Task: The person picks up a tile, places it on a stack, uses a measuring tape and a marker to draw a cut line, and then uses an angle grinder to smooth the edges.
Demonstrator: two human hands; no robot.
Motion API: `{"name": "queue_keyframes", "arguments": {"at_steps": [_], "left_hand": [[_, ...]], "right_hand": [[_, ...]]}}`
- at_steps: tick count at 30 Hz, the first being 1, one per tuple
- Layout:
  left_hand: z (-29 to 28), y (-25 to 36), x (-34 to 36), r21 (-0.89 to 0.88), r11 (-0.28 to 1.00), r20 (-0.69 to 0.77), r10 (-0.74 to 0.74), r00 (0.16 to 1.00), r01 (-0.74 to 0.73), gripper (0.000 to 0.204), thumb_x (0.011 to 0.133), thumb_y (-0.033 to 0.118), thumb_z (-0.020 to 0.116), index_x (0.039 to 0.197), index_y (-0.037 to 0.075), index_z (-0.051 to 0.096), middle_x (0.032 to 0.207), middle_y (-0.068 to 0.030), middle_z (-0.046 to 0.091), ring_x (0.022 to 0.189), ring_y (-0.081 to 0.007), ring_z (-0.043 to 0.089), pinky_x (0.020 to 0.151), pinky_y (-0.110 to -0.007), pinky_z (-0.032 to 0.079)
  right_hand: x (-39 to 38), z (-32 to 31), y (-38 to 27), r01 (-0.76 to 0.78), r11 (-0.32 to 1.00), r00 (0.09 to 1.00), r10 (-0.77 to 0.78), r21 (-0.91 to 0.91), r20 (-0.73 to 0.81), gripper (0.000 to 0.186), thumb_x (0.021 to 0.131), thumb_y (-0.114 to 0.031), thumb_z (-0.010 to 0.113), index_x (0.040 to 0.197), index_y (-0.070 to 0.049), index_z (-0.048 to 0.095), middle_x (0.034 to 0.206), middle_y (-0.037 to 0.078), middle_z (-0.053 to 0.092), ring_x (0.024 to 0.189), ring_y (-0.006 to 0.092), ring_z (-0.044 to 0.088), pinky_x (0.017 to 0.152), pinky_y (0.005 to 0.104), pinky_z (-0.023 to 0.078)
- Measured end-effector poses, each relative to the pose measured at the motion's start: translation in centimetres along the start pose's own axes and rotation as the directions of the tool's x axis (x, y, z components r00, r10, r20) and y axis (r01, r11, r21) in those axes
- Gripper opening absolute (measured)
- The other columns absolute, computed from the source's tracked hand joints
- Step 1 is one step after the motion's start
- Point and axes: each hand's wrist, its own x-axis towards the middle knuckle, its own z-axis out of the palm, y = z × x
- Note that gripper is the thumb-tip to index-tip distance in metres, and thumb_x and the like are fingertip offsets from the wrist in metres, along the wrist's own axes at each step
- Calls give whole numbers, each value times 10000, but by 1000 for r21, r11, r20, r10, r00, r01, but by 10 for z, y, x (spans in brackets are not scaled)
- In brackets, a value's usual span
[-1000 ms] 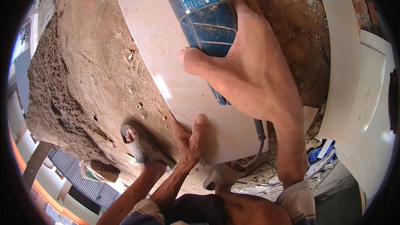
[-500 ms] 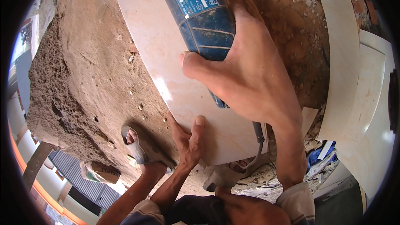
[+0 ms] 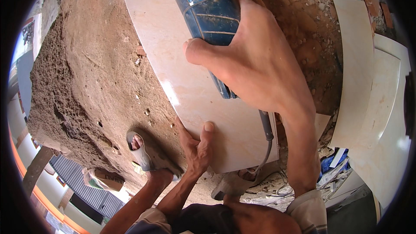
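Observation:
My right hand (image 3: 260, 63) is wrapped round the rear of a blue corded angle grinder (image 3: 214, 17), thumb along its near side. The grinder lies over a cream, glossy tile (image 3: 164, 30); its front end runs past the top of the picture, so its disc is hidden. My left hand (image 3: 196, 147) grips the tile's lower left edge, thumb on the face and fingers beneath. A dark power cord (image 3: 268, 132) trails from the grinder down over the tile's near end.
My sandalled feet stand either side of the tile's near end, the left sandal (image 3: 151, 154) on bare earth. Several cream tile pieces (image 3: 353, 69) lie at the right beside broken bricks (image 3: 373, 11). A torn bag (image 3: 104, 180) sits lower left, and blue plastic (image 3: 336, 164) lower right.
My right hand and the grinder have moved up, away from me, along the tile, drawing the cord with them. The left hand has stayed in place on the tile.

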Motion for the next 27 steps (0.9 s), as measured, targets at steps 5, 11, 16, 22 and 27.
{"name": "queue_keyframes", "arguments": {"at_steps": [5,11,16,22,27], "left_hand": [[5,-1,1,-27,999,18,-29,999,29,824,1005,435,765,1542,-58,379,1328,-221,580,1192,-272,589,1043,-433,499],[1,-4,0,-6,1000,3,-17,1000,17,847,994,430,773,1550,-65,370,1337,-230,571,1209,-285,585,1059,-443,490],[1,3,0,-4,999,-8,-37,999,37,868,989,430,777,1559,-75,360,1340,-239,566,1216,-296,582,1060,-450,491],[3,-1,0,-8,999,0,-32,999,32,869,985,441,780,1553,-72,367,1331,-229,568,1206,-293,584,1051,-448,495],[0,-4,1,-3,1000,16,-31,999,31,854,985,436,781,1544,-66,374,1321,-224,572,1192,-289,587,1043,-444,499]], "right_hand": [[3,2,8,40,997,999,-40,67,-3,339,825,-242,748,690,54,653,588,177,649,519,250,681,509,424,537],[10,0,4,85,995,996,-85,43,-13,367,832,-264,756,699,68,672,592,192,657,521,262,694,515,425,547],[14,1,1,89,996,996,-89,29,-7,395,829,-279,764,691,80,674,600,211,664,533,276,703,532,434,554],[8,3,5,62,996,998,-61,56,-28,399,827,-274,760,672,82,665,585,212,648,508,283,685,522,442,544],[7,3,5,67,997,998,-66,47,-20,381,830,-278,762,708,72,671,596,191,645,515,266,673,533,434,541]]}}
